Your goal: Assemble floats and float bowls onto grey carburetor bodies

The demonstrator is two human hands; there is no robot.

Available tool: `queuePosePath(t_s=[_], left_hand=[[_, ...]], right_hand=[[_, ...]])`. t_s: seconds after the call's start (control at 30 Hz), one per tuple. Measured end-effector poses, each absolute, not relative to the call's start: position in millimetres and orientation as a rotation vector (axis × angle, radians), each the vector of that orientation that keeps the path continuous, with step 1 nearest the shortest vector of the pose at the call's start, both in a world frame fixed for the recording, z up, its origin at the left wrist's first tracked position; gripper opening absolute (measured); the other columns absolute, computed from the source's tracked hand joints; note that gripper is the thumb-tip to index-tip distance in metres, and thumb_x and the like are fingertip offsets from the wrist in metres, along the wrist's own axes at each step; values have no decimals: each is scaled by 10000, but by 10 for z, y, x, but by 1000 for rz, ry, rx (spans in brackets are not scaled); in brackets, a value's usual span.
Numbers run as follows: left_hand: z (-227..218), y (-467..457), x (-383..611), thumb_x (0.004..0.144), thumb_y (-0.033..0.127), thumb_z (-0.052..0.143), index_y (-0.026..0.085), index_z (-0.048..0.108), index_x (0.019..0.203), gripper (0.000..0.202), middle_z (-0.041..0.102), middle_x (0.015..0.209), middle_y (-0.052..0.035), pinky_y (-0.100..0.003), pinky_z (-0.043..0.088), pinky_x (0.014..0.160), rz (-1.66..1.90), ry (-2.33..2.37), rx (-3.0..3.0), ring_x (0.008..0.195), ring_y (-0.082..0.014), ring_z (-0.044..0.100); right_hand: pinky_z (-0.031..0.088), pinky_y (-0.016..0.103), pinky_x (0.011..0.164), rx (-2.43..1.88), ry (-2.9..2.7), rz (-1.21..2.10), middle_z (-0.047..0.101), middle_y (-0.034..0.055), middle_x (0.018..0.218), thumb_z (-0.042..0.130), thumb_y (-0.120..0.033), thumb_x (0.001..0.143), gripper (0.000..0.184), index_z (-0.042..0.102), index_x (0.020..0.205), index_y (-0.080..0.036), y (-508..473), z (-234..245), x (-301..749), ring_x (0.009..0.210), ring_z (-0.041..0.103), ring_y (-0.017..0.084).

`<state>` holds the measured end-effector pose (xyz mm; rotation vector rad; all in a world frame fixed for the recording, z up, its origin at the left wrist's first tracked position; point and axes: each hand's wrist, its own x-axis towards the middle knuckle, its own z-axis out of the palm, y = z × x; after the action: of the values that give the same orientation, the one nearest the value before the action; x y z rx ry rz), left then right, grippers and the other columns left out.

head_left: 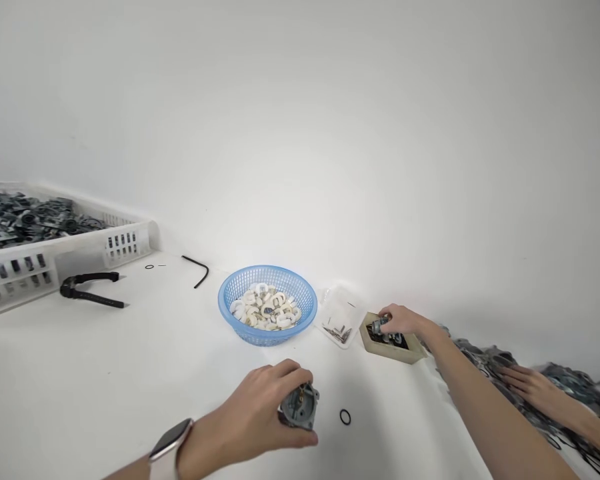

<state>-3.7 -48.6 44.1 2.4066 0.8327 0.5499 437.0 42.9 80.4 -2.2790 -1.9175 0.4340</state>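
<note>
My left hand (260, 407), with a smartwatch on the wrist, grips a grey metal carburetor body (300, 405) over the table. Its open side shows a small brass piece inside. My right hand (399, 320) reaches into a beige box (397, 353). Its fingers are closed on a small silvery metal part (379, 325), with other small parts lying beneath. A black rubber ring (345, 417) lies on the table just right of the carburetor body.
A blue basket (267, 339) holds white ring-like pieces, beside a clear tray (347, 313) of thin pins. Leftward are a black watch (90, 288), a bent black rod (200, 268) and a white crate (80, 250) of metal parts. Another person's hand (535, 390) touches piled parts (500, 360) at right.
</note>
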Motion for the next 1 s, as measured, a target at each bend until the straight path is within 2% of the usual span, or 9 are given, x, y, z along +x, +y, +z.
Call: queuePosePath(t_s=[0.13, 0.23, 0.47, 0.7, 0.8, 0.87, 1.0], left_hand=[[272, -361, 172, 730, 549, 839, 290, 633, 1184, 561, 656, 1136, -30, -355, 499, 801, 539, 850, 2248, 950, -259, 636], [149, -287, 208, 716, 533, 849, 284, 639, 1146, 539, 658, 1085, -24, -349, 485, 800, 531, 843, 2163, 961, -258, 617], [-42, -260, 161, 705, 520, 869, 296, 619, 1181, 583, 645, 1144, -25, -366, 475, 843, 511, 785, 2121, 998, -268, 609], [-106, -258, 167, 702, 632, 848, 295, 571, 1285, 729, 649, 1156, -52, -391, 485, 832, 501, 740, 2298, 986, -304, 626], [-126, -263, 179, 714, 666, 827, 304, 558, 1313, 749, 650, 1174, -62, -413, 489, 862, 504, 711, 2386, 1006, -326, 631], [-128, -268, 186, 732, 684, 803, 306, 556, 1323, 744, 647, 1184, -71, -416, 494, 872, 504, 698, 2415, 1016, -331, 638], [-115, -276, 201, 748, 679, 792, 301, 553, 1333, 735, 652, 1174, -75, -404, 497, 868, 514, 695, 2424, 1006, -323, 647]], right_hand=[[563, 460, 959, -2239, -1979, 456, 644, 86, 1300, 660, -359, 987, 318, 650, 1244, -170, 380, 806, 4368, 1130, 650, 260], [561, 456, 963, -2238, -1996, 469, 648, 84, 1300, 648, -364, 995, 305, 657, 1237, -178, 366, 733, 4355, 1125, 652, 254], [568, 452, 953, -2336, -1988, 465, 656, 87, 1280, 644, -358, 999, 298, 654, 1235, -177, 426, 717, 4395, 1105, 661, 242], [546, 444, 961, -2293, -2051, 109, 651, 88, 1278, 608, -378, 1013, 317, 629, 1275, -200, 657, 924, 3896, 1090, 650, 232], [493, 455, 990, -2234, -2053, -100, 645, 98, 1299, 526, -351, 1034, 341, 584, 1351, -241, 779, 1038, 3488, 1144, 614, 267], [458, 489, 1011, -2242, -2020, -215, 633, 110, 1313, 474, -350, 1044, 330, 590, 1335, -244, 860, 1112, 3288, 1180, 583, 299], [510, 488, 980, -2342, -1981, -256, 644, 96, 1252, 569, -413, 1022, 316, 632, 1245, -198, 1005, 1189, 3205, 1118, 622, 257]])
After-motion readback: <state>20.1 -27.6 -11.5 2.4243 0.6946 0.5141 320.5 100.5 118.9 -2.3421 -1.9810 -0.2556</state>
